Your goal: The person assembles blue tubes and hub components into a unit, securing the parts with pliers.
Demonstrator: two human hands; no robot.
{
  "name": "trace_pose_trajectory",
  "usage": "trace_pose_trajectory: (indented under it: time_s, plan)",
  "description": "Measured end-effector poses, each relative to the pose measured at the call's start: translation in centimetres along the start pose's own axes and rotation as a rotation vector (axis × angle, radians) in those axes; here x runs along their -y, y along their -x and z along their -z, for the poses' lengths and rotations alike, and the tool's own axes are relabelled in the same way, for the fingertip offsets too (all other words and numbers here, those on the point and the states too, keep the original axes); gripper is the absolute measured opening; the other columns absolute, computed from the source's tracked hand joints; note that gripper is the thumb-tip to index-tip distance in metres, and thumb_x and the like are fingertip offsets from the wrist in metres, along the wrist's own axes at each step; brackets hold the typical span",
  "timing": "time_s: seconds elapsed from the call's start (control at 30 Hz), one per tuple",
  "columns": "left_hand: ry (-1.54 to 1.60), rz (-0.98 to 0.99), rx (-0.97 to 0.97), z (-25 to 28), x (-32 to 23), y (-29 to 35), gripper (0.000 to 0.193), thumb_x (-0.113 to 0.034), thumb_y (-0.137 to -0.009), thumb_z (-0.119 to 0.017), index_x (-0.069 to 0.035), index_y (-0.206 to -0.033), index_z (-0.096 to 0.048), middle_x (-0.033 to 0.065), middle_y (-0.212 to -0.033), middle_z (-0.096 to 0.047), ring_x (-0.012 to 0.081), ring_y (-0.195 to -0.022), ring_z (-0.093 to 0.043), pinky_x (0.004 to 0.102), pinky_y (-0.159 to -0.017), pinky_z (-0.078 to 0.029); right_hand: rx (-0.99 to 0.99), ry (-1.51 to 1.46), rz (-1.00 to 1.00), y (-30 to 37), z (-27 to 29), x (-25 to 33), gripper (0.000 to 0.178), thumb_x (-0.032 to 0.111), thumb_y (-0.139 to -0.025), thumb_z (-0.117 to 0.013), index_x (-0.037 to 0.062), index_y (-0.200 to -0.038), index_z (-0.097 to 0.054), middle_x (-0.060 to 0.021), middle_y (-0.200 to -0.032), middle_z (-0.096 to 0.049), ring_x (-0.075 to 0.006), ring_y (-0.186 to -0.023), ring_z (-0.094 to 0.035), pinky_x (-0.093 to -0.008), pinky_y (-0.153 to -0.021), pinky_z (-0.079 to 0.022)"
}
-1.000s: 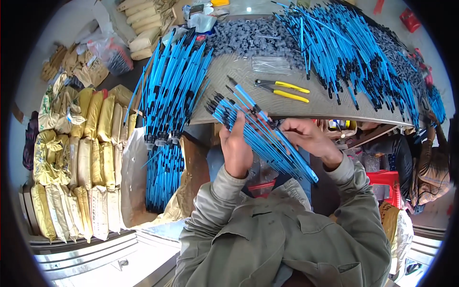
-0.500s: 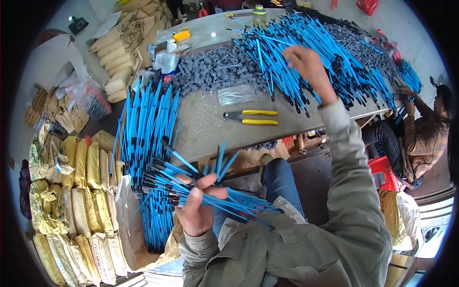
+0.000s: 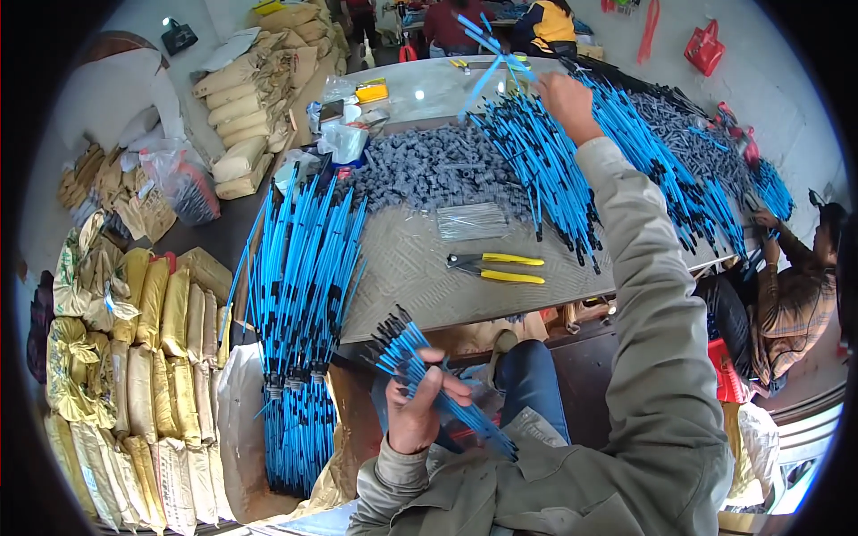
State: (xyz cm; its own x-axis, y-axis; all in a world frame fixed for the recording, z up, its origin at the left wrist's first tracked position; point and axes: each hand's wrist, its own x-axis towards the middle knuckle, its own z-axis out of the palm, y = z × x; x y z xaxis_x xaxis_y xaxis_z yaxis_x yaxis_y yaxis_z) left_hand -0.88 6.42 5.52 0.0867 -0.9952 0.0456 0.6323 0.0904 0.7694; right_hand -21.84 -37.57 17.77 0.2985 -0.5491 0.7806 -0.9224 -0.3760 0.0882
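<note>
In front of my lap, my left hand point(image 3: 418, 409) is closed round a slanted bundle of thin blue rods with black ends point(image 3: 404, 352). My right hand point(image 3: 567, 100) reaches to the far side of the table and pinches a few crossed blue rods point(image 3: 497, 61), raised above the rod pile. Below that hand, a large pile of similar rods point(image 3: 552, 165) covers the table. Another stack of rods point(image 3: 299, 259) leans upright at the left, its lower end inside an open sack point(image 3: 239, 415).
Yellow-handled cutters point(image 3: 509, 268) and a batch of thin clear sticks point(image 3: 472, 221) lie on the table point(image 3: 393, 290). Behind them spread grey plastic fittings point(image 3: 429, 161). Filled bags point(image 3: 152, 375) are stacked at the left. A co-worker point(image 3: 800, 304) sits at the right.
My right hand, over the pile before, now has a few rods raised in its fingers. The bundle in my left hand, fanned out before, is narrower and tidier. The whole view has shifted slightly.
</note>
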Motion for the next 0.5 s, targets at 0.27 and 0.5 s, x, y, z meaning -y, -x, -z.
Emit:
trace_pose_trajectory:
  time_s: [0.27,0.5]
  plan:
    - [-0.046,0.055,-0.092,-1.8,0.6,-1.1,0.022,-0.016,-0.090,-0.051,-0.002,-0.106,-0.050,0.0209,-0.100,-0.062,0.0270,-0.082,-0.065,0.0342,-0.066,-0.053,-0.039,-0.811,-0.209,2.2,4.4,-3.7,0.029,0.032,-0.087,-0.053,0.0085,-0.098,-0.064,-0.0019,-0.075,-0.063,-0.0109,-0.056,-0.053,-0.0250,-0.050,-0.039]
    - [-0.040,0.008,-0.261,-0.9,0.8,-4.1,0.027,-0.018,-0.091,-0.052,0.001,-0.110,-0.048,0.0230,-0.109,-0.057,0.0290,-0.095,-0.061,0.0367,-0.079,-0.051,0.449,-1.682,-0.270,19.2,15.5,4.6,0.035,0.034,-0.089,-0.052,0.0007,-0.091,-0.062,-0.0044,-0.078,-0.063,-0.0063,-0.063,-0.055,-0.0206,-0.051,-0.041]
